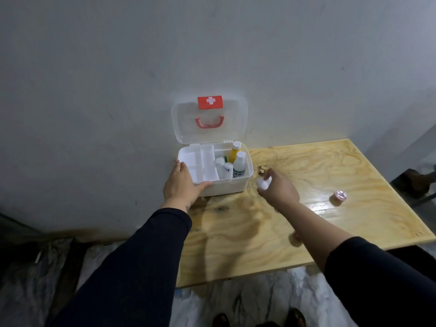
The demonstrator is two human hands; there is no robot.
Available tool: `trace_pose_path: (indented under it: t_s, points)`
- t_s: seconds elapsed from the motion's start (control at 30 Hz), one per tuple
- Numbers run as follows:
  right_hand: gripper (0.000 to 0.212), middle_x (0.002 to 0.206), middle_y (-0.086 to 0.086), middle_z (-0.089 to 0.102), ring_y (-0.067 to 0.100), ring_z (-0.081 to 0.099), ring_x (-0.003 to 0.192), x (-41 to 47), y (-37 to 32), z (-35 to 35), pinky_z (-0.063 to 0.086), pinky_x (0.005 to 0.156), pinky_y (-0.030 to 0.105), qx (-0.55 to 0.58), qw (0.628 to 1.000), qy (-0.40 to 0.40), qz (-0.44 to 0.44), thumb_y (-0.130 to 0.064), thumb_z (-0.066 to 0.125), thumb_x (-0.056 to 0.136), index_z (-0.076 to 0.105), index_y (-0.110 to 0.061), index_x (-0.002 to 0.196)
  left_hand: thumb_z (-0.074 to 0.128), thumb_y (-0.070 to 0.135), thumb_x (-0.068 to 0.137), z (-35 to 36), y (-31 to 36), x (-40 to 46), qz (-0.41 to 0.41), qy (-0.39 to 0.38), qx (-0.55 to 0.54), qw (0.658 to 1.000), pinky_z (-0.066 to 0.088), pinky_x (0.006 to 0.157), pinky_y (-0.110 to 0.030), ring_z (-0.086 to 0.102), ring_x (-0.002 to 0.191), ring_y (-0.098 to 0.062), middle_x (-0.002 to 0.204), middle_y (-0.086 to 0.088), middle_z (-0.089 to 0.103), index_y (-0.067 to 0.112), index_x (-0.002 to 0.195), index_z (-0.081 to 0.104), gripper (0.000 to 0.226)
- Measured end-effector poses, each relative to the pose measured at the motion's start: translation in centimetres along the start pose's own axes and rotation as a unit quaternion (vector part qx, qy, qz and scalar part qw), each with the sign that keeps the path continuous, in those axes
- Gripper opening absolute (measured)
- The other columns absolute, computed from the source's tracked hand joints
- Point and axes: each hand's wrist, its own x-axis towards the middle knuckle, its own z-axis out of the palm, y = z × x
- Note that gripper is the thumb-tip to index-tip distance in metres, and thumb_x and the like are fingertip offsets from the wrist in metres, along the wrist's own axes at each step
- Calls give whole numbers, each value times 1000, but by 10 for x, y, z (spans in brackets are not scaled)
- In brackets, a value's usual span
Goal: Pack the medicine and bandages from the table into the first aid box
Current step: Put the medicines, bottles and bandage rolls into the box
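Observation:
A white first aid box (pixel 236 186) stands open on the wooden table (pixel 295 220), its clear lid (pixel 184 119) with a red cross leaning on the wall. Inside stand a yellow bottle (pixel 233 153), a white bottle (pixel 239 166) and two small white rolls (pixel 220 165). My left hand (pixel 180 182) grips the box's front left corner. My right hand (pixel 278 187), just right of the box, holds a white bandage roll (pixel 262 183). A small pink tape roll (pixel 339 197) lies on the table to the right.
The box sits at the table's back left corner against a grey wall. A small brown knot or scrap (pixel 262 169) lies beside the box. Below the table's front edge I see a marbled floor and my sandalled feet (pixel 259 319).

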Motion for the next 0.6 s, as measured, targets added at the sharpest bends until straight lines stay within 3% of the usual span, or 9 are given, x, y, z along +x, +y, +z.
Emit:
trace_pose_path:
  t_s: [0.2, 0.33, 0.43, 0.6]
  points:
    - [28, 88, 4, 60, 27, 58, 72, 6, -38, -40, 43, 59, 30, 48, 997, 50, -41, -33, 59, 83, 50, -21, 107, 69, 54, 81, -13, -3, 6, 14, -23, -7, 1000, 37, 109, -36, 32, 144, -24, 162, -7, 19, 4, 148, 31, 92]
    - [31, 91, 5, 61, 16, 54, 58, 3, -84, -35, 50, 56, 34, 72, 989, -16, -131, -31, 65, 82, 53, -21, 109, 69, 50, 83, -15, -6, 7, 14, -32, -11, 999, 36, 110, -38, 33, 144, -27, 162, -9, 22, 4, 148, 31, 88]
    - [34, 97, 6, 64, 20, 62, 68, -1, -117, -12, 58, 70, 38, 55, 981, -60, -178, -31, 67, 82, 56, -21, 113, 70, 49, 83, -13, -7, 8, 10, -20, -28, 999, 38, 106, -37, 37, 141, -28, 159, -8, 29, 6, 145, 36, 82]
    - [32, 112, 6, 70, 24, 64, 99, 5, -146, 25, 51, 76, 32, -12, 973, -89, -213, -34, 64, 83, 62, -21, 112, 72, 45, 82, -11, -8, 9, -17, -19, -70, 997, 40, 102, -34, 44, 135, -28, 153, -8, 39, 11, 148, 33, 83]
